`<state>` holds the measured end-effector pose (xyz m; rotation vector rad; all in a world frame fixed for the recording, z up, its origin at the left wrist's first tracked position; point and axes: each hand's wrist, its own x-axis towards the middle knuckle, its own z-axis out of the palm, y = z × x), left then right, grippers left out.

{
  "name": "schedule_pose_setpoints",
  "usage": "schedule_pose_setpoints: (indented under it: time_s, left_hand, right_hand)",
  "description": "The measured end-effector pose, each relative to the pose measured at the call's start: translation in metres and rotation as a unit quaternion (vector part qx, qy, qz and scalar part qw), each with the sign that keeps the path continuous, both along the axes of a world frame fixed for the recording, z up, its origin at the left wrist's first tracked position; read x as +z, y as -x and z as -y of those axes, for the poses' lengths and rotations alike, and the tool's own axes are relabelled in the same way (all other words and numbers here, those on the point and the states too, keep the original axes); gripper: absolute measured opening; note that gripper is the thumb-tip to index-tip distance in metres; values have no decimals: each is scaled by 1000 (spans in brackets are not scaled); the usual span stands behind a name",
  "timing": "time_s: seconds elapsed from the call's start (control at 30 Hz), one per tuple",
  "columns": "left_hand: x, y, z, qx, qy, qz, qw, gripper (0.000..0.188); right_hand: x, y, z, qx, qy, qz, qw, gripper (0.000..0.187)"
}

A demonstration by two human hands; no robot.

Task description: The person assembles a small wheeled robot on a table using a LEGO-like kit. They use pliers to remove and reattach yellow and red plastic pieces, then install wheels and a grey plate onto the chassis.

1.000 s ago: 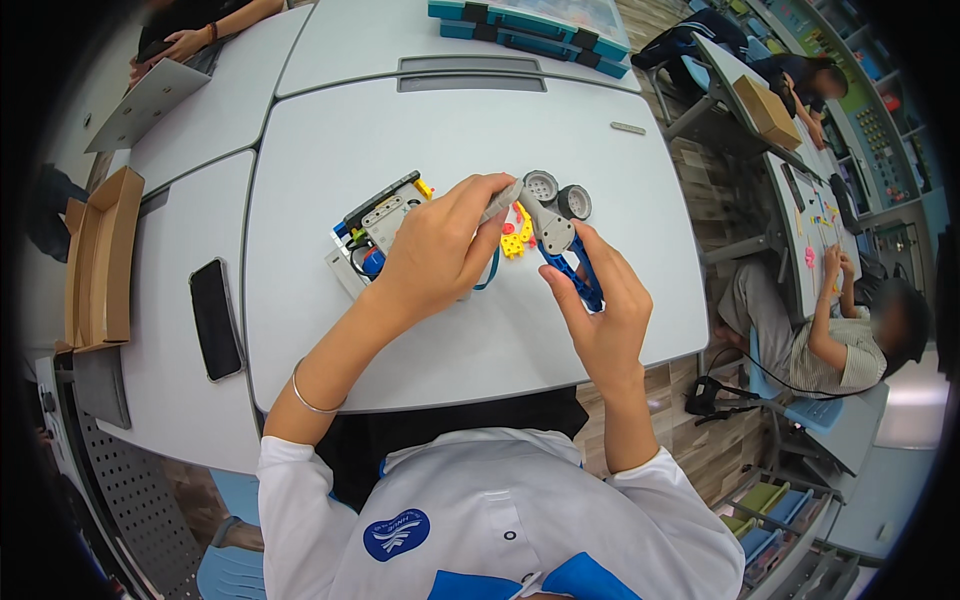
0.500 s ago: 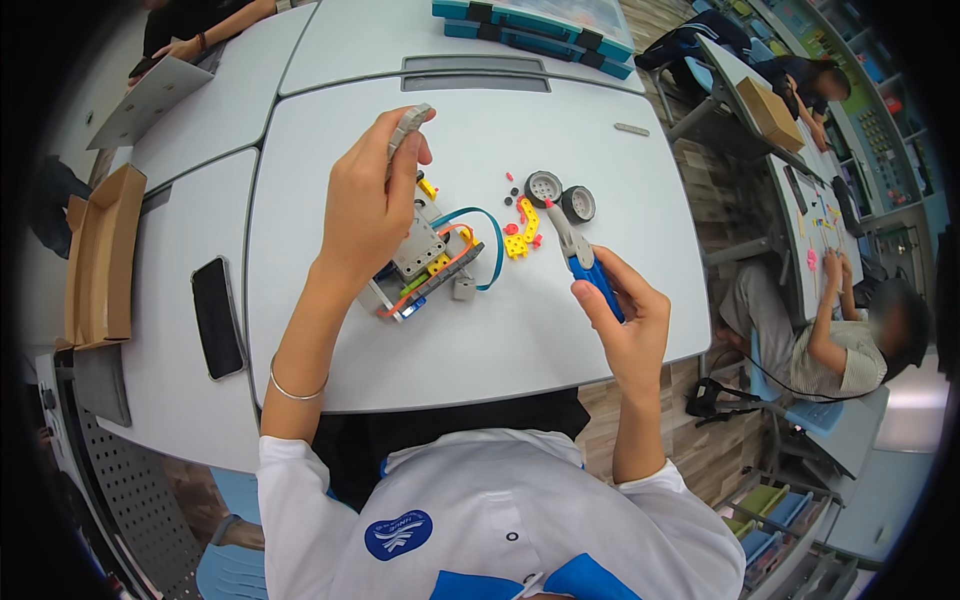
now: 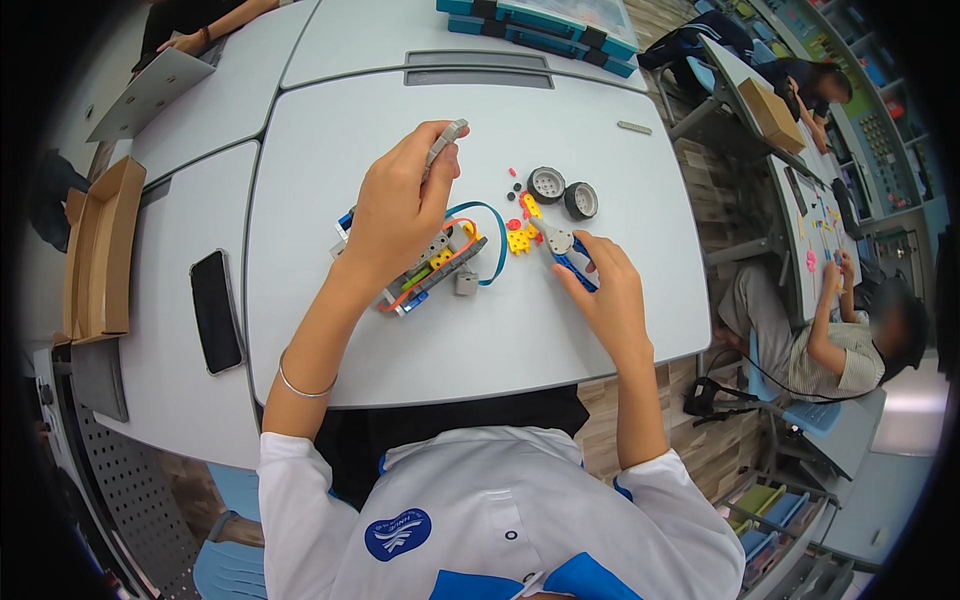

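My left hand (image 3: 400,215) is closed, its fingers pinching a slim grey plastic building piece (image 3: 444,142) above the table. Beneath it is a partly built model (image 3: 440,272) of grey, yellow and blue parts with cables, partly hidden by the hand. In my right hand (image 3: 615,300) is a pair of pliers (image 3: 557,240) with grey jaws and blue handles. The jaws point up and left, close to a small group of yellow connector pieces (image 3: 518,241) and tiny red pegs (image 3: 513,224). Just beyond stand two black-tyred wheels (image 3: 547,184) with grey hubs.
A grey bar (image 3: 634,127) lies at the table's far right. Teal cases (image 3: 545,35) are stacked at the back. On the left table are a black phone (image 3: 217,312), an open cardboard box (image 3: 108,255) and a laptop (image 3: 150,90). Other people sit at tables to the right.
My right hand has shifted up and left, lowering the pliers toward the yellow pieces. My left hand has moved right and slightly nearer with the grey piece.
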<state>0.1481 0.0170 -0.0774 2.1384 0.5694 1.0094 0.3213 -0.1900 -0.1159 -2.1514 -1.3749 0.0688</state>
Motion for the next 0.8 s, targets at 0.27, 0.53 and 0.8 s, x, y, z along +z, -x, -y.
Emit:
schedule_pose_setpoints:
  time_s: [0.27,0.53,0.8]
  left_hand:
    - [-6,-4,6,-17,-9,-10,1000,23]
    - [0,-13,14,-114,46,-123,985,23]
    - [7,-36,10,-200,227,-200,932,25]
  right_hand:
    - [-3,-4,1,12,5,53,999,52]
    - [13,1,3,29,-11,63,998,52]
    - [20,2,11,52,-88,60,993,48]
